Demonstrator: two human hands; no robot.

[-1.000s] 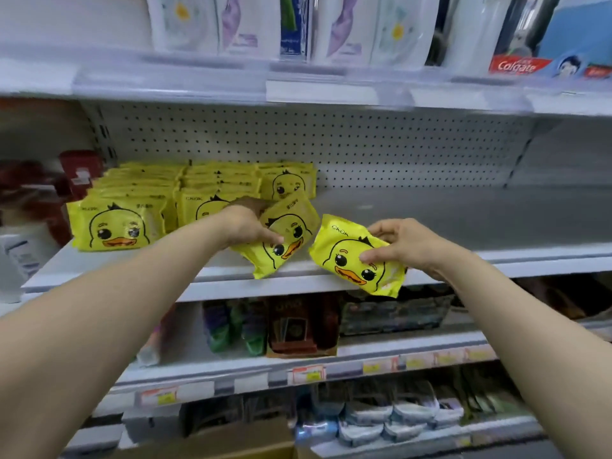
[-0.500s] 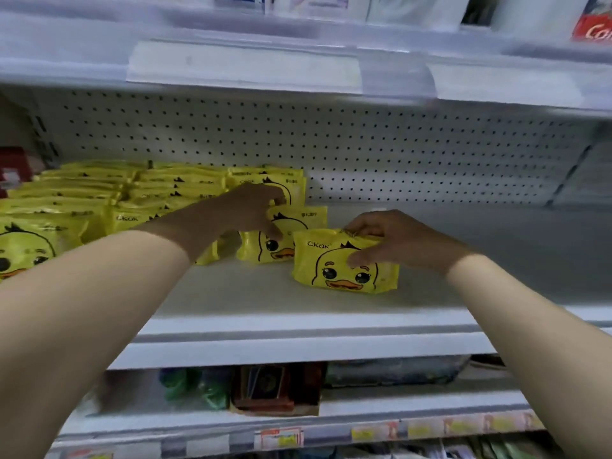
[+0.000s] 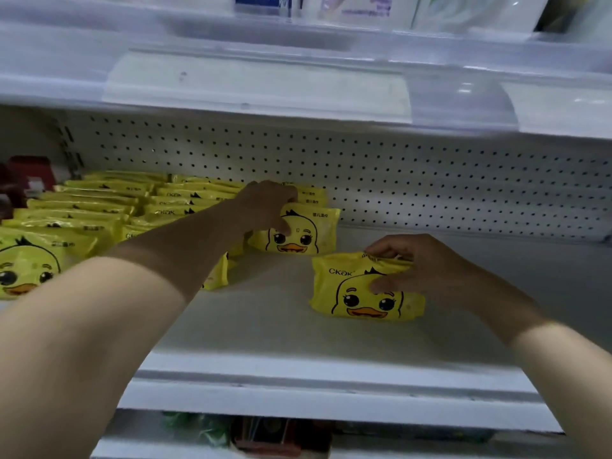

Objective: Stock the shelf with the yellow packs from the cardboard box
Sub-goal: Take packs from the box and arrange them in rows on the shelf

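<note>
White shop shelf [image 3: 265, 326], pegboard back [image 3: 430, 180], rows of yellow packs [image 3: 99, 207] at left. Left hand [image 3: 268, 207] fingers clasp a duck-faced pack [image 3: 308, 236] upright beside the rows; right hand [image 3: 427, 270] fingers pinch a second pack [image 3: 357, 299] standing apart mid-shelf.

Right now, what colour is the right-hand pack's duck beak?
The pack's beak is orange; head view.

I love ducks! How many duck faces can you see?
3: one on the far-left pack, one on the middle pack the left hand holds, one on the right pack the right hand grips. Stacked packs behind may hide more.
</note>
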